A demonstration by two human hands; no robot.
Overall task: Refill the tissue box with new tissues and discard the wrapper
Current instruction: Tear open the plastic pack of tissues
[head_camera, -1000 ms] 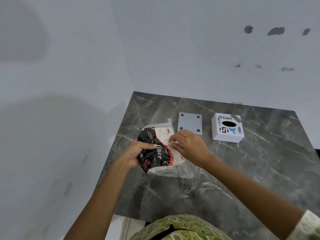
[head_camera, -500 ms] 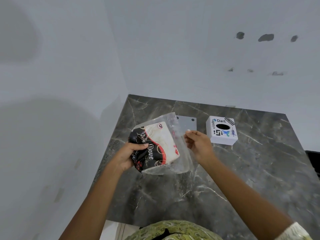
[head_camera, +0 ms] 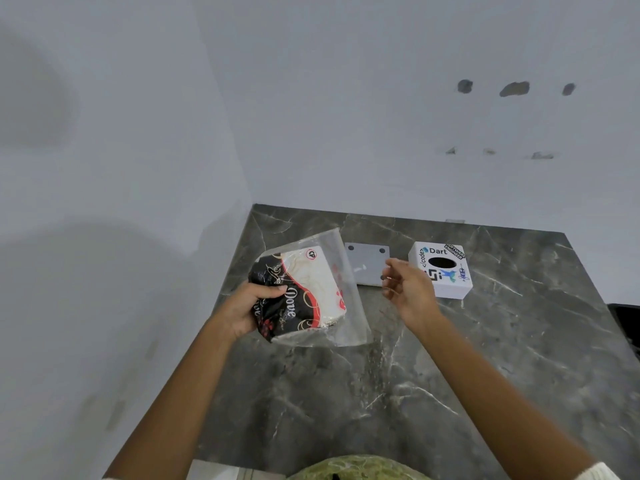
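Note:
My left hand (head_camera: 251, 308) grips a tissue pack (head_camera: 304, 294) by its black end, holding it tilted above the dark marble counter (head_camera: 450, 393). The pack has a black, red and white printed wrapper with a clear plastic flap sticking out on its right side. My right hand (head_camera: 407, 289) hovers just right of that flap, fingers apart and holding nothing. A white cube tissue box (head_camera: 441, 270) with stickers and a dark oval opening on top stands behind my right hand. Its flat grey base plate (head_camera: 367, 263) lies on the counter between the pack and the box.
White walls close in the counter on the left and at the back. A dark object (head_camera: 627, 323) shows at the counter's right edge. The counter's front edge runs near my body at the bottom.
My right hand let go of the wrapper flap and drew away to the right. The pack rose off the counter and its clear flap now stands open.

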